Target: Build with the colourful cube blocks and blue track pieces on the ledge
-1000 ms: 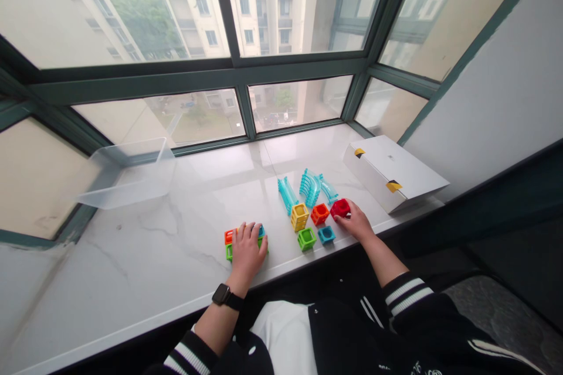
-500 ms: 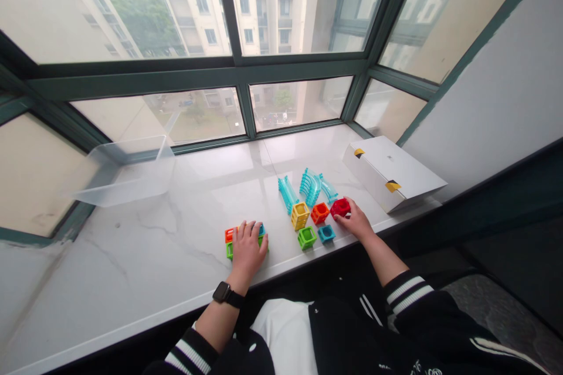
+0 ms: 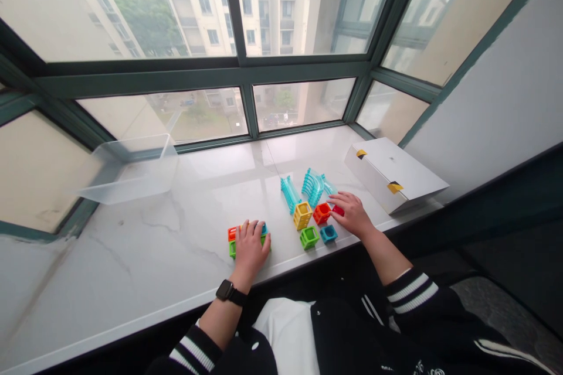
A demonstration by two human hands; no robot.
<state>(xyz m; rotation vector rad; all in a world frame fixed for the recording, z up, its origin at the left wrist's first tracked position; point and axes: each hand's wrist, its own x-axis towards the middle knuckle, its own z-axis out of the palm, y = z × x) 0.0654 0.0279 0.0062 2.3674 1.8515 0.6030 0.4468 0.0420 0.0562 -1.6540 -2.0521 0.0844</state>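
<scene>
My left hand [image 3: 250,246] lies over a cluster of plastic cube blocks, its fingers curled across the top and the thumb down the right side. An orange-red block [image 3: 231,234], a green block [image 3: 232,249] and a bit of blue show around the fingers; the rest is covered. On the right, my right hand [image 3: 353,214] covers most of a dark red cube block [image 3: 338,210], held between thumb and fingers. Touching or nearly touching its thumb is an orange-red block [image 3: 322,213]. Nearby sit a yellow block [image 3: 302,215], a green block [image 3: 309,238] and a blue block [image 3: 328,234].
Clear turquoise track pieces [image 3: 312,186] lie behind the loose blocks. A white box [image 3: 398,173] with yellow-and-black tabs stands at the right. A translucent plastic bin [image 3: 132,179] is at the left by the window. The marble-patterned sill [image 3: 167,263] has a front edge close to my body.
My right hand has shifted over the dark red block and slightly left, hiding more of it and part of a turquoise piece. My left hand stays on its blocks.
</scene>
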